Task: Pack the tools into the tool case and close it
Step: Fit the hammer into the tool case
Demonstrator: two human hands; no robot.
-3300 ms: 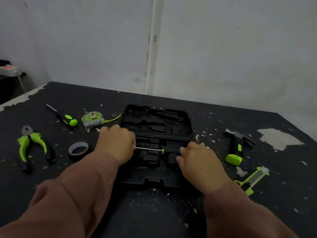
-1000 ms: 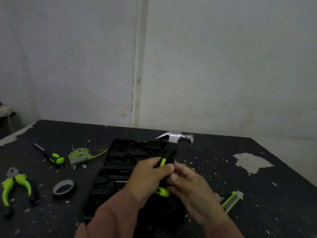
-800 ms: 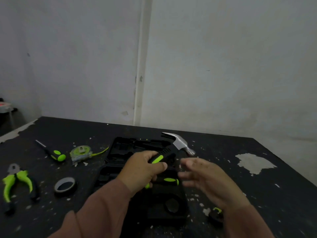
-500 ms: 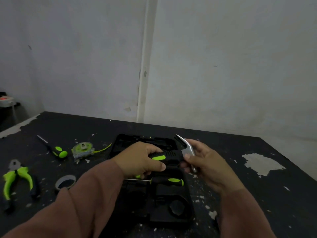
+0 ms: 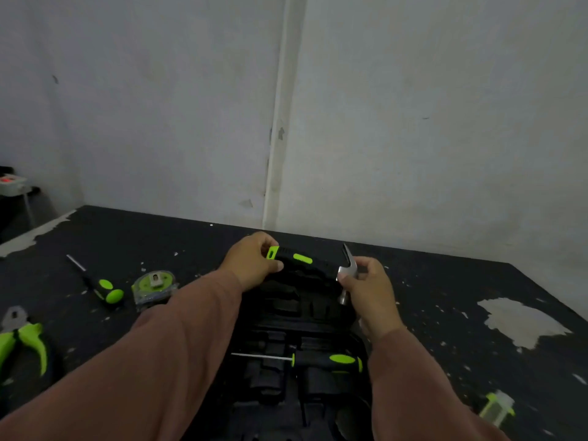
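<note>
**Hammer poised over the case**

Centre frame, the hammer hangs level above the far half of the open tool case. The left hand curls round the handle end; the right hand pinches the steel head. Line it up with its moulded recess, then press both ends down evenly.

Dim, flat light with no clear source. The pale wall is brightest, while the black table and the tool case merge in murk. Shadows are faint and soft-edged. Detail is grainy throughout — the utility knife at lower right is smeared.
</note>
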